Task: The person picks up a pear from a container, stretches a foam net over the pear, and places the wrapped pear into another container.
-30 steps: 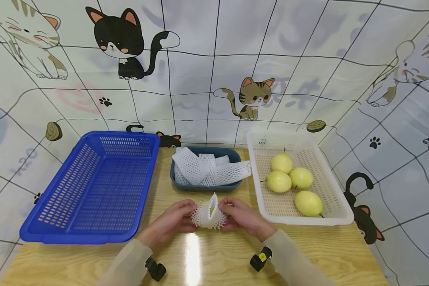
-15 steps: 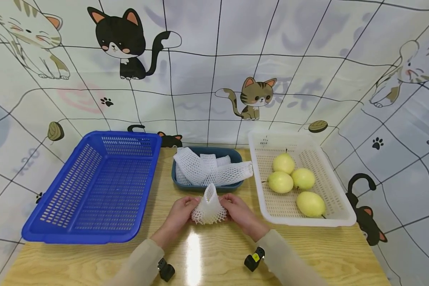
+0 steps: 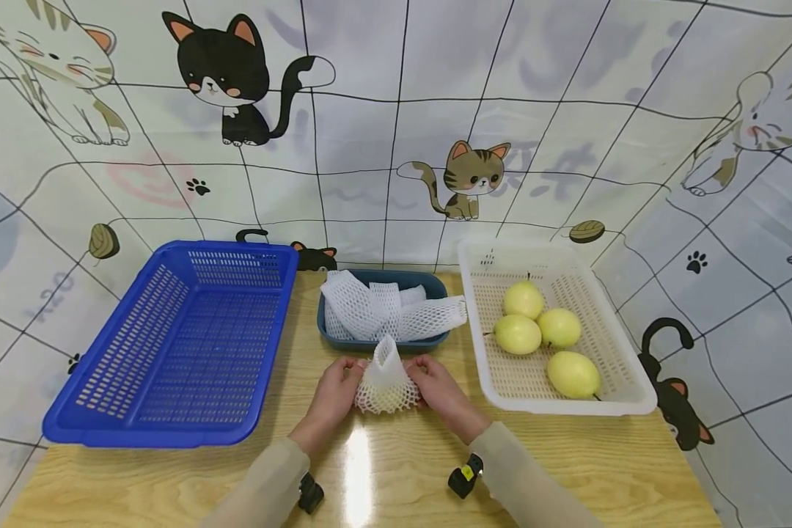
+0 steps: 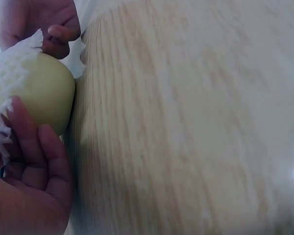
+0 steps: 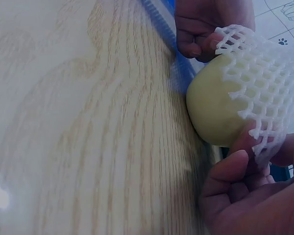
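A white foam fruit net (image 3: 386, 370) is draped over a pale yellow pear (image 5: 210, 105) that rests on the table. Its narrow end stands up and the lower edge flares out. On the left side my left hand (image 3: 333, 392) pinches the net's edge, and some of its fingers (image 4: 51, 142) lie against the pear. My right hand (image 3: 438, 389) pinches the opposite edge between thumb and fingers. Both wrist views show the pear's lower part bare below the net; the head view shows it only faintly through the mesh.
Behind the hands stands a dark teal tub (image 3: 343, 345) with several foam nets. A blue basket (image 3: 254, 381) is on the left. At the right, a white basket (image 3: 482, 367) holds several yellow pears (image 3: 573, 374). A patterned cloth (image 3: 356, 147) hangs behind the wooden table (image 3: 396, 469).
Both hands have pulled the net down over the pear. Its opening, which gaped toward the camera, now points up and back. The hands have shifted slightly away from the body.
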{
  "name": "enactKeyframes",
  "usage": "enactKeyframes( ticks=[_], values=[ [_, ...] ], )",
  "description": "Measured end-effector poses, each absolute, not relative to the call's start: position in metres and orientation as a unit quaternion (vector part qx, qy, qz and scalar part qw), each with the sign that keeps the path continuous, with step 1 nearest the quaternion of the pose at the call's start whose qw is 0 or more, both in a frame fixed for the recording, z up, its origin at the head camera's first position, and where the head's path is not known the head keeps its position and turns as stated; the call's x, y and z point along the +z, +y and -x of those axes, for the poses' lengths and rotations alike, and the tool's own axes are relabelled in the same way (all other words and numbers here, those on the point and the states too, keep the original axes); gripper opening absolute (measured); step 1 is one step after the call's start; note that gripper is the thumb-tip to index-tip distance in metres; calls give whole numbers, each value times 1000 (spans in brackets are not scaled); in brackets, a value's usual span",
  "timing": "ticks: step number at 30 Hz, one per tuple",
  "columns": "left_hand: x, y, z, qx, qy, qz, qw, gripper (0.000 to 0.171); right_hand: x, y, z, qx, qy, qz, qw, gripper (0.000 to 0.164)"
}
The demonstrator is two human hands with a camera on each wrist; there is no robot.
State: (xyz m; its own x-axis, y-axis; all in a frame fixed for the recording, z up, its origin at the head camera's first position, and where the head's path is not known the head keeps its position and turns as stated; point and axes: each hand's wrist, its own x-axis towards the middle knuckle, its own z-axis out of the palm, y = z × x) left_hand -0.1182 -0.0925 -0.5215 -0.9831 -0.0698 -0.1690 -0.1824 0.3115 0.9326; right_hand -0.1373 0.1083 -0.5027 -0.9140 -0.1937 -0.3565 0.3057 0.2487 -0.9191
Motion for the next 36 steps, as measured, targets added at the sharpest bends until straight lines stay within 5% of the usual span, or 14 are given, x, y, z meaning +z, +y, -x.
enactKeyframes(
  ticks=[12,21,36],
  values=[
    [-521,-95,115,556,826,71,53,32,-506,110,137,-633,742,-27,219,33],
    [-515,-100,117,665,731,90,125,33,-510,117,144,-669,689,-36,276,38],
    [-530,-96,115,608,786,88,69,20,-512,119,147,-671,682,2,292,29]
  ],
)
